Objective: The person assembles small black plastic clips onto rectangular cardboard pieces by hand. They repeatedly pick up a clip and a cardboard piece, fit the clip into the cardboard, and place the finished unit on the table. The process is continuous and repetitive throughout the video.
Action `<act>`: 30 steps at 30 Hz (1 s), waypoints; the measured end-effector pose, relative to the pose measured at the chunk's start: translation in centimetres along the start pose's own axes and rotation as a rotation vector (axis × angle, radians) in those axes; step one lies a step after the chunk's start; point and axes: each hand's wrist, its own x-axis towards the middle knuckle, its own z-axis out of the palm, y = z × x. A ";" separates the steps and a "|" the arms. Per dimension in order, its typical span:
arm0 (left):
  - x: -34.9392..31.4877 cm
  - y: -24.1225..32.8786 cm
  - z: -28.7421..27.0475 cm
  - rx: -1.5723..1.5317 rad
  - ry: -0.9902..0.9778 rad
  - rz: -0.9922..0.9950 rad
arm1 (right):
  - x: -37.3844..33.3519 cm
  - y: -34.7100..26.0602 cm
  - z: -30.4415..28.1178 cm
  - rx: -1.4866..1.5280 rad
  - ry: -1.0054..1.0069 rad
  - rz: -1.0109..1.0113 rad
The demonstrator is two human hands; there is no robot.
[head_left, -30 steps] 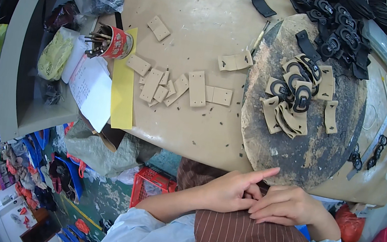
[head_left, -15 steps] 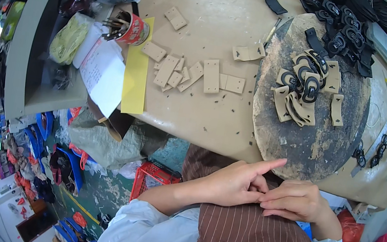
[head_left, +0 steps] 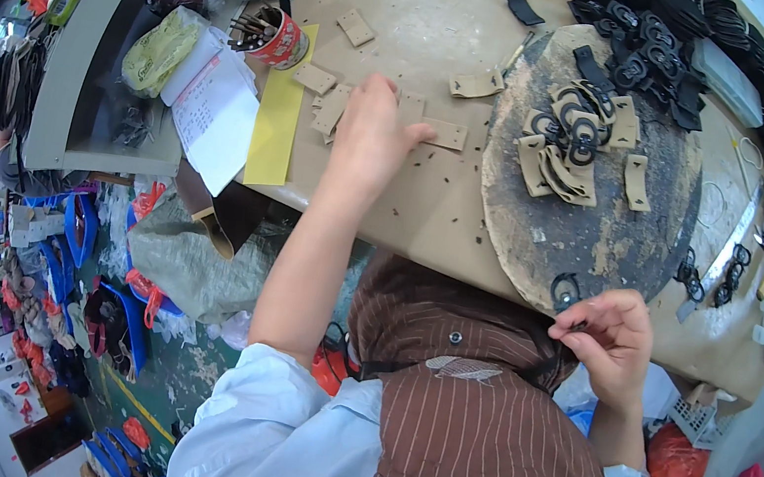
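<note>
Left of the round wooden block (head_left: 605, 252), the left hand (head_left: 374, 132), thumb spread, partly covers tan tabs (head_left: 330, 111), its grip hidden; one tab (head_left: 450, 136) points lengthwise blockward. At the block's near edge, the right hand (head_left: 614, 337) pinches a dark piece (head_left: 579, 327) by a black buckle (head_left: 566, 290); buckled tabs (head_left: 566, 178) crowd the block.

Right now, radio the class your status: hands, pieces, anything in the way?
Left hand over tan pieces, contact unclear. Right hand pinching small black piece. Black buckles, tan straps on round block. Left hand hides some tan pieces.
</note>
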 end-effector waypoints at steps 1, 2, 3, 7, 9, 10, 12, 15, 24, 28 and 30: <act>-0.2 -0.1 0.1 -0.035 0.070 0.050 | -0.2 0.0 -0.4 -0.051 -0.033 0.010; -0.3 0.4 0.2 -0.091 0.085 0.061 | -0.4 0.1 -0.6 -0.099 -0.054 0.021; -0.9 1.1 0.1 -0.146 0.101 0.071 | -0.4 0.2 -0.7 -0.161 -0.030 -0.014; -4.6 4.2 0.1 -1.155 -0.175 -0.134 | 0.1 -0.7 0.0 -0.008 0.059 -0.142; -7.4 6.3 0.3 -1.344 -0.380 -0.161 | 0.3 -2.2 1.0 0.036 -0.087 -0.237; -8.5 8.3 -0.4 -1.360 -0.468 -0.155 | 0.7 -2.7 1.1 0.054 -0.168 -0.290; -10.3 10.2 -0.7 -1.383 -0.523 -0.148 | 2.0 -3.0 0.8 -0.057 -0.194 -0.425; -11.4 10.6 -1.0 -1.305 -0.601 -0.006 | 2.5 -2.0 0.4 -0.051 -0.073 -0.435; -12.0 10.4 -1.3 -1.071 -0.615 0.161 | 2.4 -2.9 -0.4 -0.231 -0.145 -0.414; -12.1 10.8 -2.0 -0.916 -0.641 0.259 | 3.1 -2.6 -0.5 -0.289 -0.102 -0.367; -12.5 10.5 -1.6 -0.948 -0.667 0.198 | 3.4 -1.8 -0.3 -0.220 0.039 -0.281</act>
